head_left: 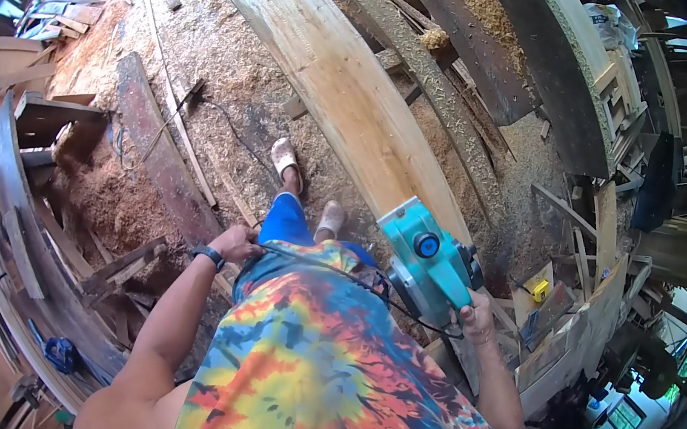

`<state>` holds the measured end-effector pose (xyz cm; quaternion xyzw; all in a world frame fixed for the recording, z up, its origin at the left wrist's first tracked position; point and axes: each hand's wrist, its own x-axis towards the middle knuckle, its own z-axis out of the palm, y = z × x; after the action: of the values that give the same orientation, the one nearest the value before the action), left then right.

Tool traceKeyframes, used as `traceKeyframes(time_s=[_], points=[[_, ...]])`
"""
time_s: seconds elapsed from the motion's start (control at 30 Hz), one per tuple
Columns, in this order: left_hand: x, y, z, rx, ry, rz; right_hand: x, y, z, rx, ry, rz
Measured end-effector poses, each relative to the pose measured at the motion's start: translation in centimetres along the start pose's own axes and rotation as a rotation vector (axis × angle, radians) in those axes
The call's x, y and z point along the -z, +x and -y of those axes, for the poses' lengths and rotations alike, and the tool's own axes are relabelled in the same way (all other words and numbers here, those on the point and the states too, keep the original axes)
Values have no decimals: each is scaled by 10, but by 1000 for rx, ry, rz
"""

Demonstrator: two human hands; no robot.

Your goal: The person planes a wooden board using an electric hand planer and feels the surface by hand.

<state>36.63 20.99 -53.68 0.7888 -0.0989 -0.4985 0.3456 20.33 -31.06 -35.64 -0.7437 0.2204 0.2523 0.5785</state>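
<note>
A teal electric planer point(418, 232) sits at the near end of a long, pale wooden plank point(327, 67). My right hand point(478, 318) is wrapped round the planer's rear handle. The black power cord point(336, 272) runs from the planer across the front of my tie-dye shirt to my left hand point(237, 244). That hand, with a dark watch on its wrist, is closed on the cord at my left hip. The planer's underside is hidden, so I cannot tell whether it touches the plank.
Shavings and sawdust point(226, 54) cover the floor around my feet. A dark, worn board point(152, 135) lies to the left. Other long boards point(484, 43) stretch beyond the plank. Scrap wood is heaped at both sides, with a small yellow object point(540, 290) at right.
</note>
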Motion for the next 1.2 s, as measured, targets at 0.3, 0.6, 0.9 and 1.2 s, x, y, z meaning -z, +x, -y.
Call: traceKeyframes(time_s=[0.3,0.6,0.9,1.2], points=[[22,-13,30,303,50,42,-47,111,110,168,-66,52],[69,4,63,311,78,-3,-105,266,235,313,-260,81],[110,13,98,315,-86,-130,-208,428,401,400,-128,107],[151,-9,81,393,-284,-340,-302,597,573,471,-179,143]])
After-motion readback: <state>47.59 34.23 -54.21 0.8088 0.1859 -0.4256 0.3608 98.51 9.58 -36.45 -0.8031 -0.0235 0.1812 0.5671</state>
